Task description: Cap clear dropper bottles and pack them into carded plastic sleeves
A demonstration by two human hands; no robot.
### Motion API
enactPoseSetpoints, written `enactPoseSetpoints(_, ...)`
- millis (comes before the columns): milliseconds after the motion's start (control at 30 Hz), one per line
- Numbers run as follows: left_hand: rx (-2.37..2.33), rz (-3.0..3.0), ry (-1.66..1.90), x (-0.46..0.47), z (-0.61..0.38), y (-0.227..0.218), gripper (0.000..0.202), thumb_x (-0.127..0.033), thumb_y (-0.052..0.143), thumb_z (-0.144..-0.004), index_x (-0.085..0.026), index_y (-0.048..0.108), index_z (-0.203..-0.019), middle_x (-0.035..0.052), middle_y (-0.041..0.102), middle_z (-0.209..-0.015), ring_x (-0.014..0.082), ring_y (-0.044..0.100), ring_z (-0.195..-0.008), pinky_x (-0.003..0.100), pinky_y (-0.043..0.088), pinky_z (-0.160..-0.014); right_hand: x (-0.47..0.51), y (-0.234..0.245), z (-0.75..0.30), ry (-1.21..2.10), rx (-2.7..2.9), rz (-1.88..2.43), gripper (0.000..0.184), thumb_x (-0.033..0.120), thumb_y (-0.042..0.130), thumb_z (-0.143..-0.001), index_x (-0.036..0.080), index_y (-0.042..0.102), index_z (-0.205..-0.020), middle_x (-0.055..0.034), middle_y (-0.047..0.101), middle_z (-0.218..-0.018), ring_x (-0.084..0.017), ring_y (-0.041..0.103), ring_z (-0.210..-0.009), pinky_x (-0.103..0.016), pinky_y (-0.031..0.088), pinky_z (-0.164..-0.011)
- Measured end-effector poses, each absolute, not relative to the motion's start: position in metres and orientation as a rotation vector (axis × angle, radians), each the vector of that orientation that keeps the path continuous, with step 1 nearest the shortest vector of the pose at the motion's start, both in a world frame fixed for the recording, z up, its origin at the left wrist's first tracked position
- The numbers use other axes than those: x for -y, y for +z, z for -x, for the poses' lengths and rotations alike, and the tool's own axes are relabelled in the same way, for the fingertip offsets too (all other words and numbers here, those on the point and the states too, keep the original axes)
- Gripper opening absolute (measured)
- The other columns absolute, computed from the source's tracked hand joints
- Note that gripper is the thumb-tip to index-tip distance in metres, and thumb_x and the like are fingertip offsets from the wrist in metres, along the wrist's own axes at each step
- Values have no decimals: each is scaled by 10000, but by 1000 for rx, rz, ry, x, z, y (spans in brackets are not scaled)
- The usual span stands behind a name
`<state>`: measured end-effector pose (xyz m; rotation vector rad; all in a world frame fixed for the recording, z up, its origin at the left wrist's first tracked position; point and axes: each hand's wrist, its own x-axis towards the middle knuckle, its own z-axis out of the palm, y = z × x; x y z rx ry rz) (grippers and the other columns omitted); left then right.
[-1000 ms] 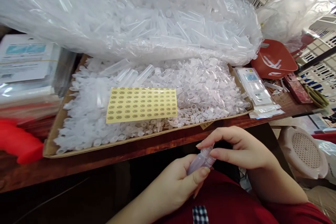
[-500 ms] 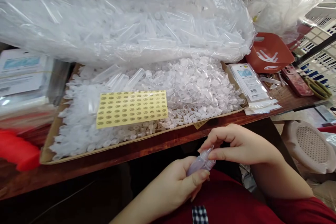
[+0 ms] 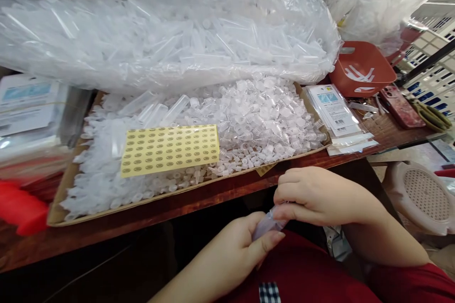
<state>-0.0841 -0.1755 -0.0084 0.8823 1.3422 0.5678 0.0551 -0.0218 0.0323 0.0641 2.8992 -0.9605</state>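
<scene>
Low in front of my body, my left hand (image 3: pixel 236 244) is closed around a small translucent plastic bottle (image 3: pixel 263 226). My right hand (image 3: pixel 311 196) has its fingers pinched over the bottle's top end, covering the nozzle and neck. How many pieces sit between the hands is hard to make out. Just beyond them lies a shallow cardboard tray (image 3: pixel 57 215) heaped with small clear nozzles and caps (image 3: pixel 263 113). A yellow sheet of oval stickers (image 3: pixel 170 149) rests on the heap, beside several clear tubes (image 3: pixel 176 110).
Behind the tray bulges a big clear bag (image 3: pixel 199 33) full of plastic tubes. Packaged cards (image 3: pixel 334 109), a reddish-brown basket (image 3: pixel 366 68) and a phone (image 3: pixel 401 106) lie to the right. Bagged packets (image 3: pixel 28 104) and a red object (image 3: pixel 21 208) are at the left. A beige stool (image 3: pixel 398 184) stands lower right.
My right hand's fingers have closed down over the bottle's top, hiding the nozzle that showed before. My left hand keeps its hold. The view has shifted slightly.
</scene>
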Motion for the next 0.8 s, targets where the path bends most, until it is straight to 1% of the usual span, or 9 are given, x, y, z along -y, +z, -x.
enactPoseSetpoints(67, -1366, -900, 562, 175, 84, -8, 380, -566, 501, -850, -197, 500, -757, -65, 461, -597, 123, 389, -556, 255, 309, -538, 21, 30, -53, -937, -2896, -90, 349, 340, 419, -988, 156, 661, -818, -44, 654, -775, -158, 578, -712, -269, 416, -653)
enactPoseSetpoints(200, -1347, -895, 551, 175, 85, -7, 381, -566, 481, -860, -191, 524, -807, -60, 467, -605, 129, 396, -562, 250, 324, -534, 18, 24, -54, -1132, -2883, 54, 256, 357, 530, -942, 139, 619, -1042, -72, 651, -990, -151, 590, -851, -240, 446, -726)
enactPoseSetpoints(267, -1361, -911, 530, 173, 85, -6, 370, -553, 471, -870, -193, 527, -808, -62, 467, -601, 127, 397, -556, 247, 324, -536, 17, 22, -53, -1061, -2936, 130, 245, 330, 493, -960, 131, 634, -935, -65, 637, -872, -151, 563, -787, -249, 435, -702)
enactPoseSetpoints(333, -1377, -934, 512, 171, 85, -6, 352, -535, 463, -877, -202, 506, -771, -63, 469, -593, 124, 396, -547, 246, 319, -534, 18, 20, -52, -935, -2996, 137, 329, 296, 430, -980, 144, 631, -768, -44, 592, -716, -154, 522, -694, -273, 416, -672)
enactPoseSetpoints(367, -1370, -936, 508, 171, 86, -6, 350, -530, 459, -879, -206, 490, -750, -63, 470, -585, 122, 393, -541, 244, 317, -529, 17, 19, -51, -915, -3009, 126, 347, 288, 421, -980, 148, 629, -741, -43, 586, -703, -156, 516, -684, -281, 414, -674)
enactPoseSetpoints(467, -1288, -897, 515, 169, 87, -4, 364, -546, 454, -875, -212, 465, -732, -65, 464, -568, 118, 378, -520, 238, 306, -502, 15, 20, -53, -1085, -2974, 117, 241, 327, 498, -948, 132, 639, -928, -81, 627, -899, -164, 557, -806, -271, 444, -731)
enactPoseSetpoints(533, -1252, -874, 519, 168, 88, -1, 376, -565, 440, -875, -216, 452, -735, -69, 456, -556, 113, 358, -501, 236, 291, -484, 14, 21, -54, -1169, -2958, 149, 248, 341, 524, -936, 124, 611, -1019, -108, 619, -998, -172, 560, -886, -266, 455, -769)
enactPoseSetpoints(633, -1328, -914, 495, 165, 89, 4, 358, -541, 453, -874, -216, 448, -723, -68, 452, -576, 112, 351, -516, 235, 289, -494, 16, 22, -54, -1049, -3030, 145, 252, 300, 434, -969, 142, 619, -902, -99, 627, -903, -181, 541, -829, -298, 440, -759)
enactPoseSetpoints(800, -1434, -1002, 445, 160, 90, 10, 312, -483, 459, -883, -206, 482, -740, -49, 481, -643, 122, 396, -581, 241, 325, -544, 20, 19, -49, -951, -3060, 18, 398, 322, 380, -981, 171, 565, -663, -39, 555, -667, -153, 471, -633, -292, 372, -621)
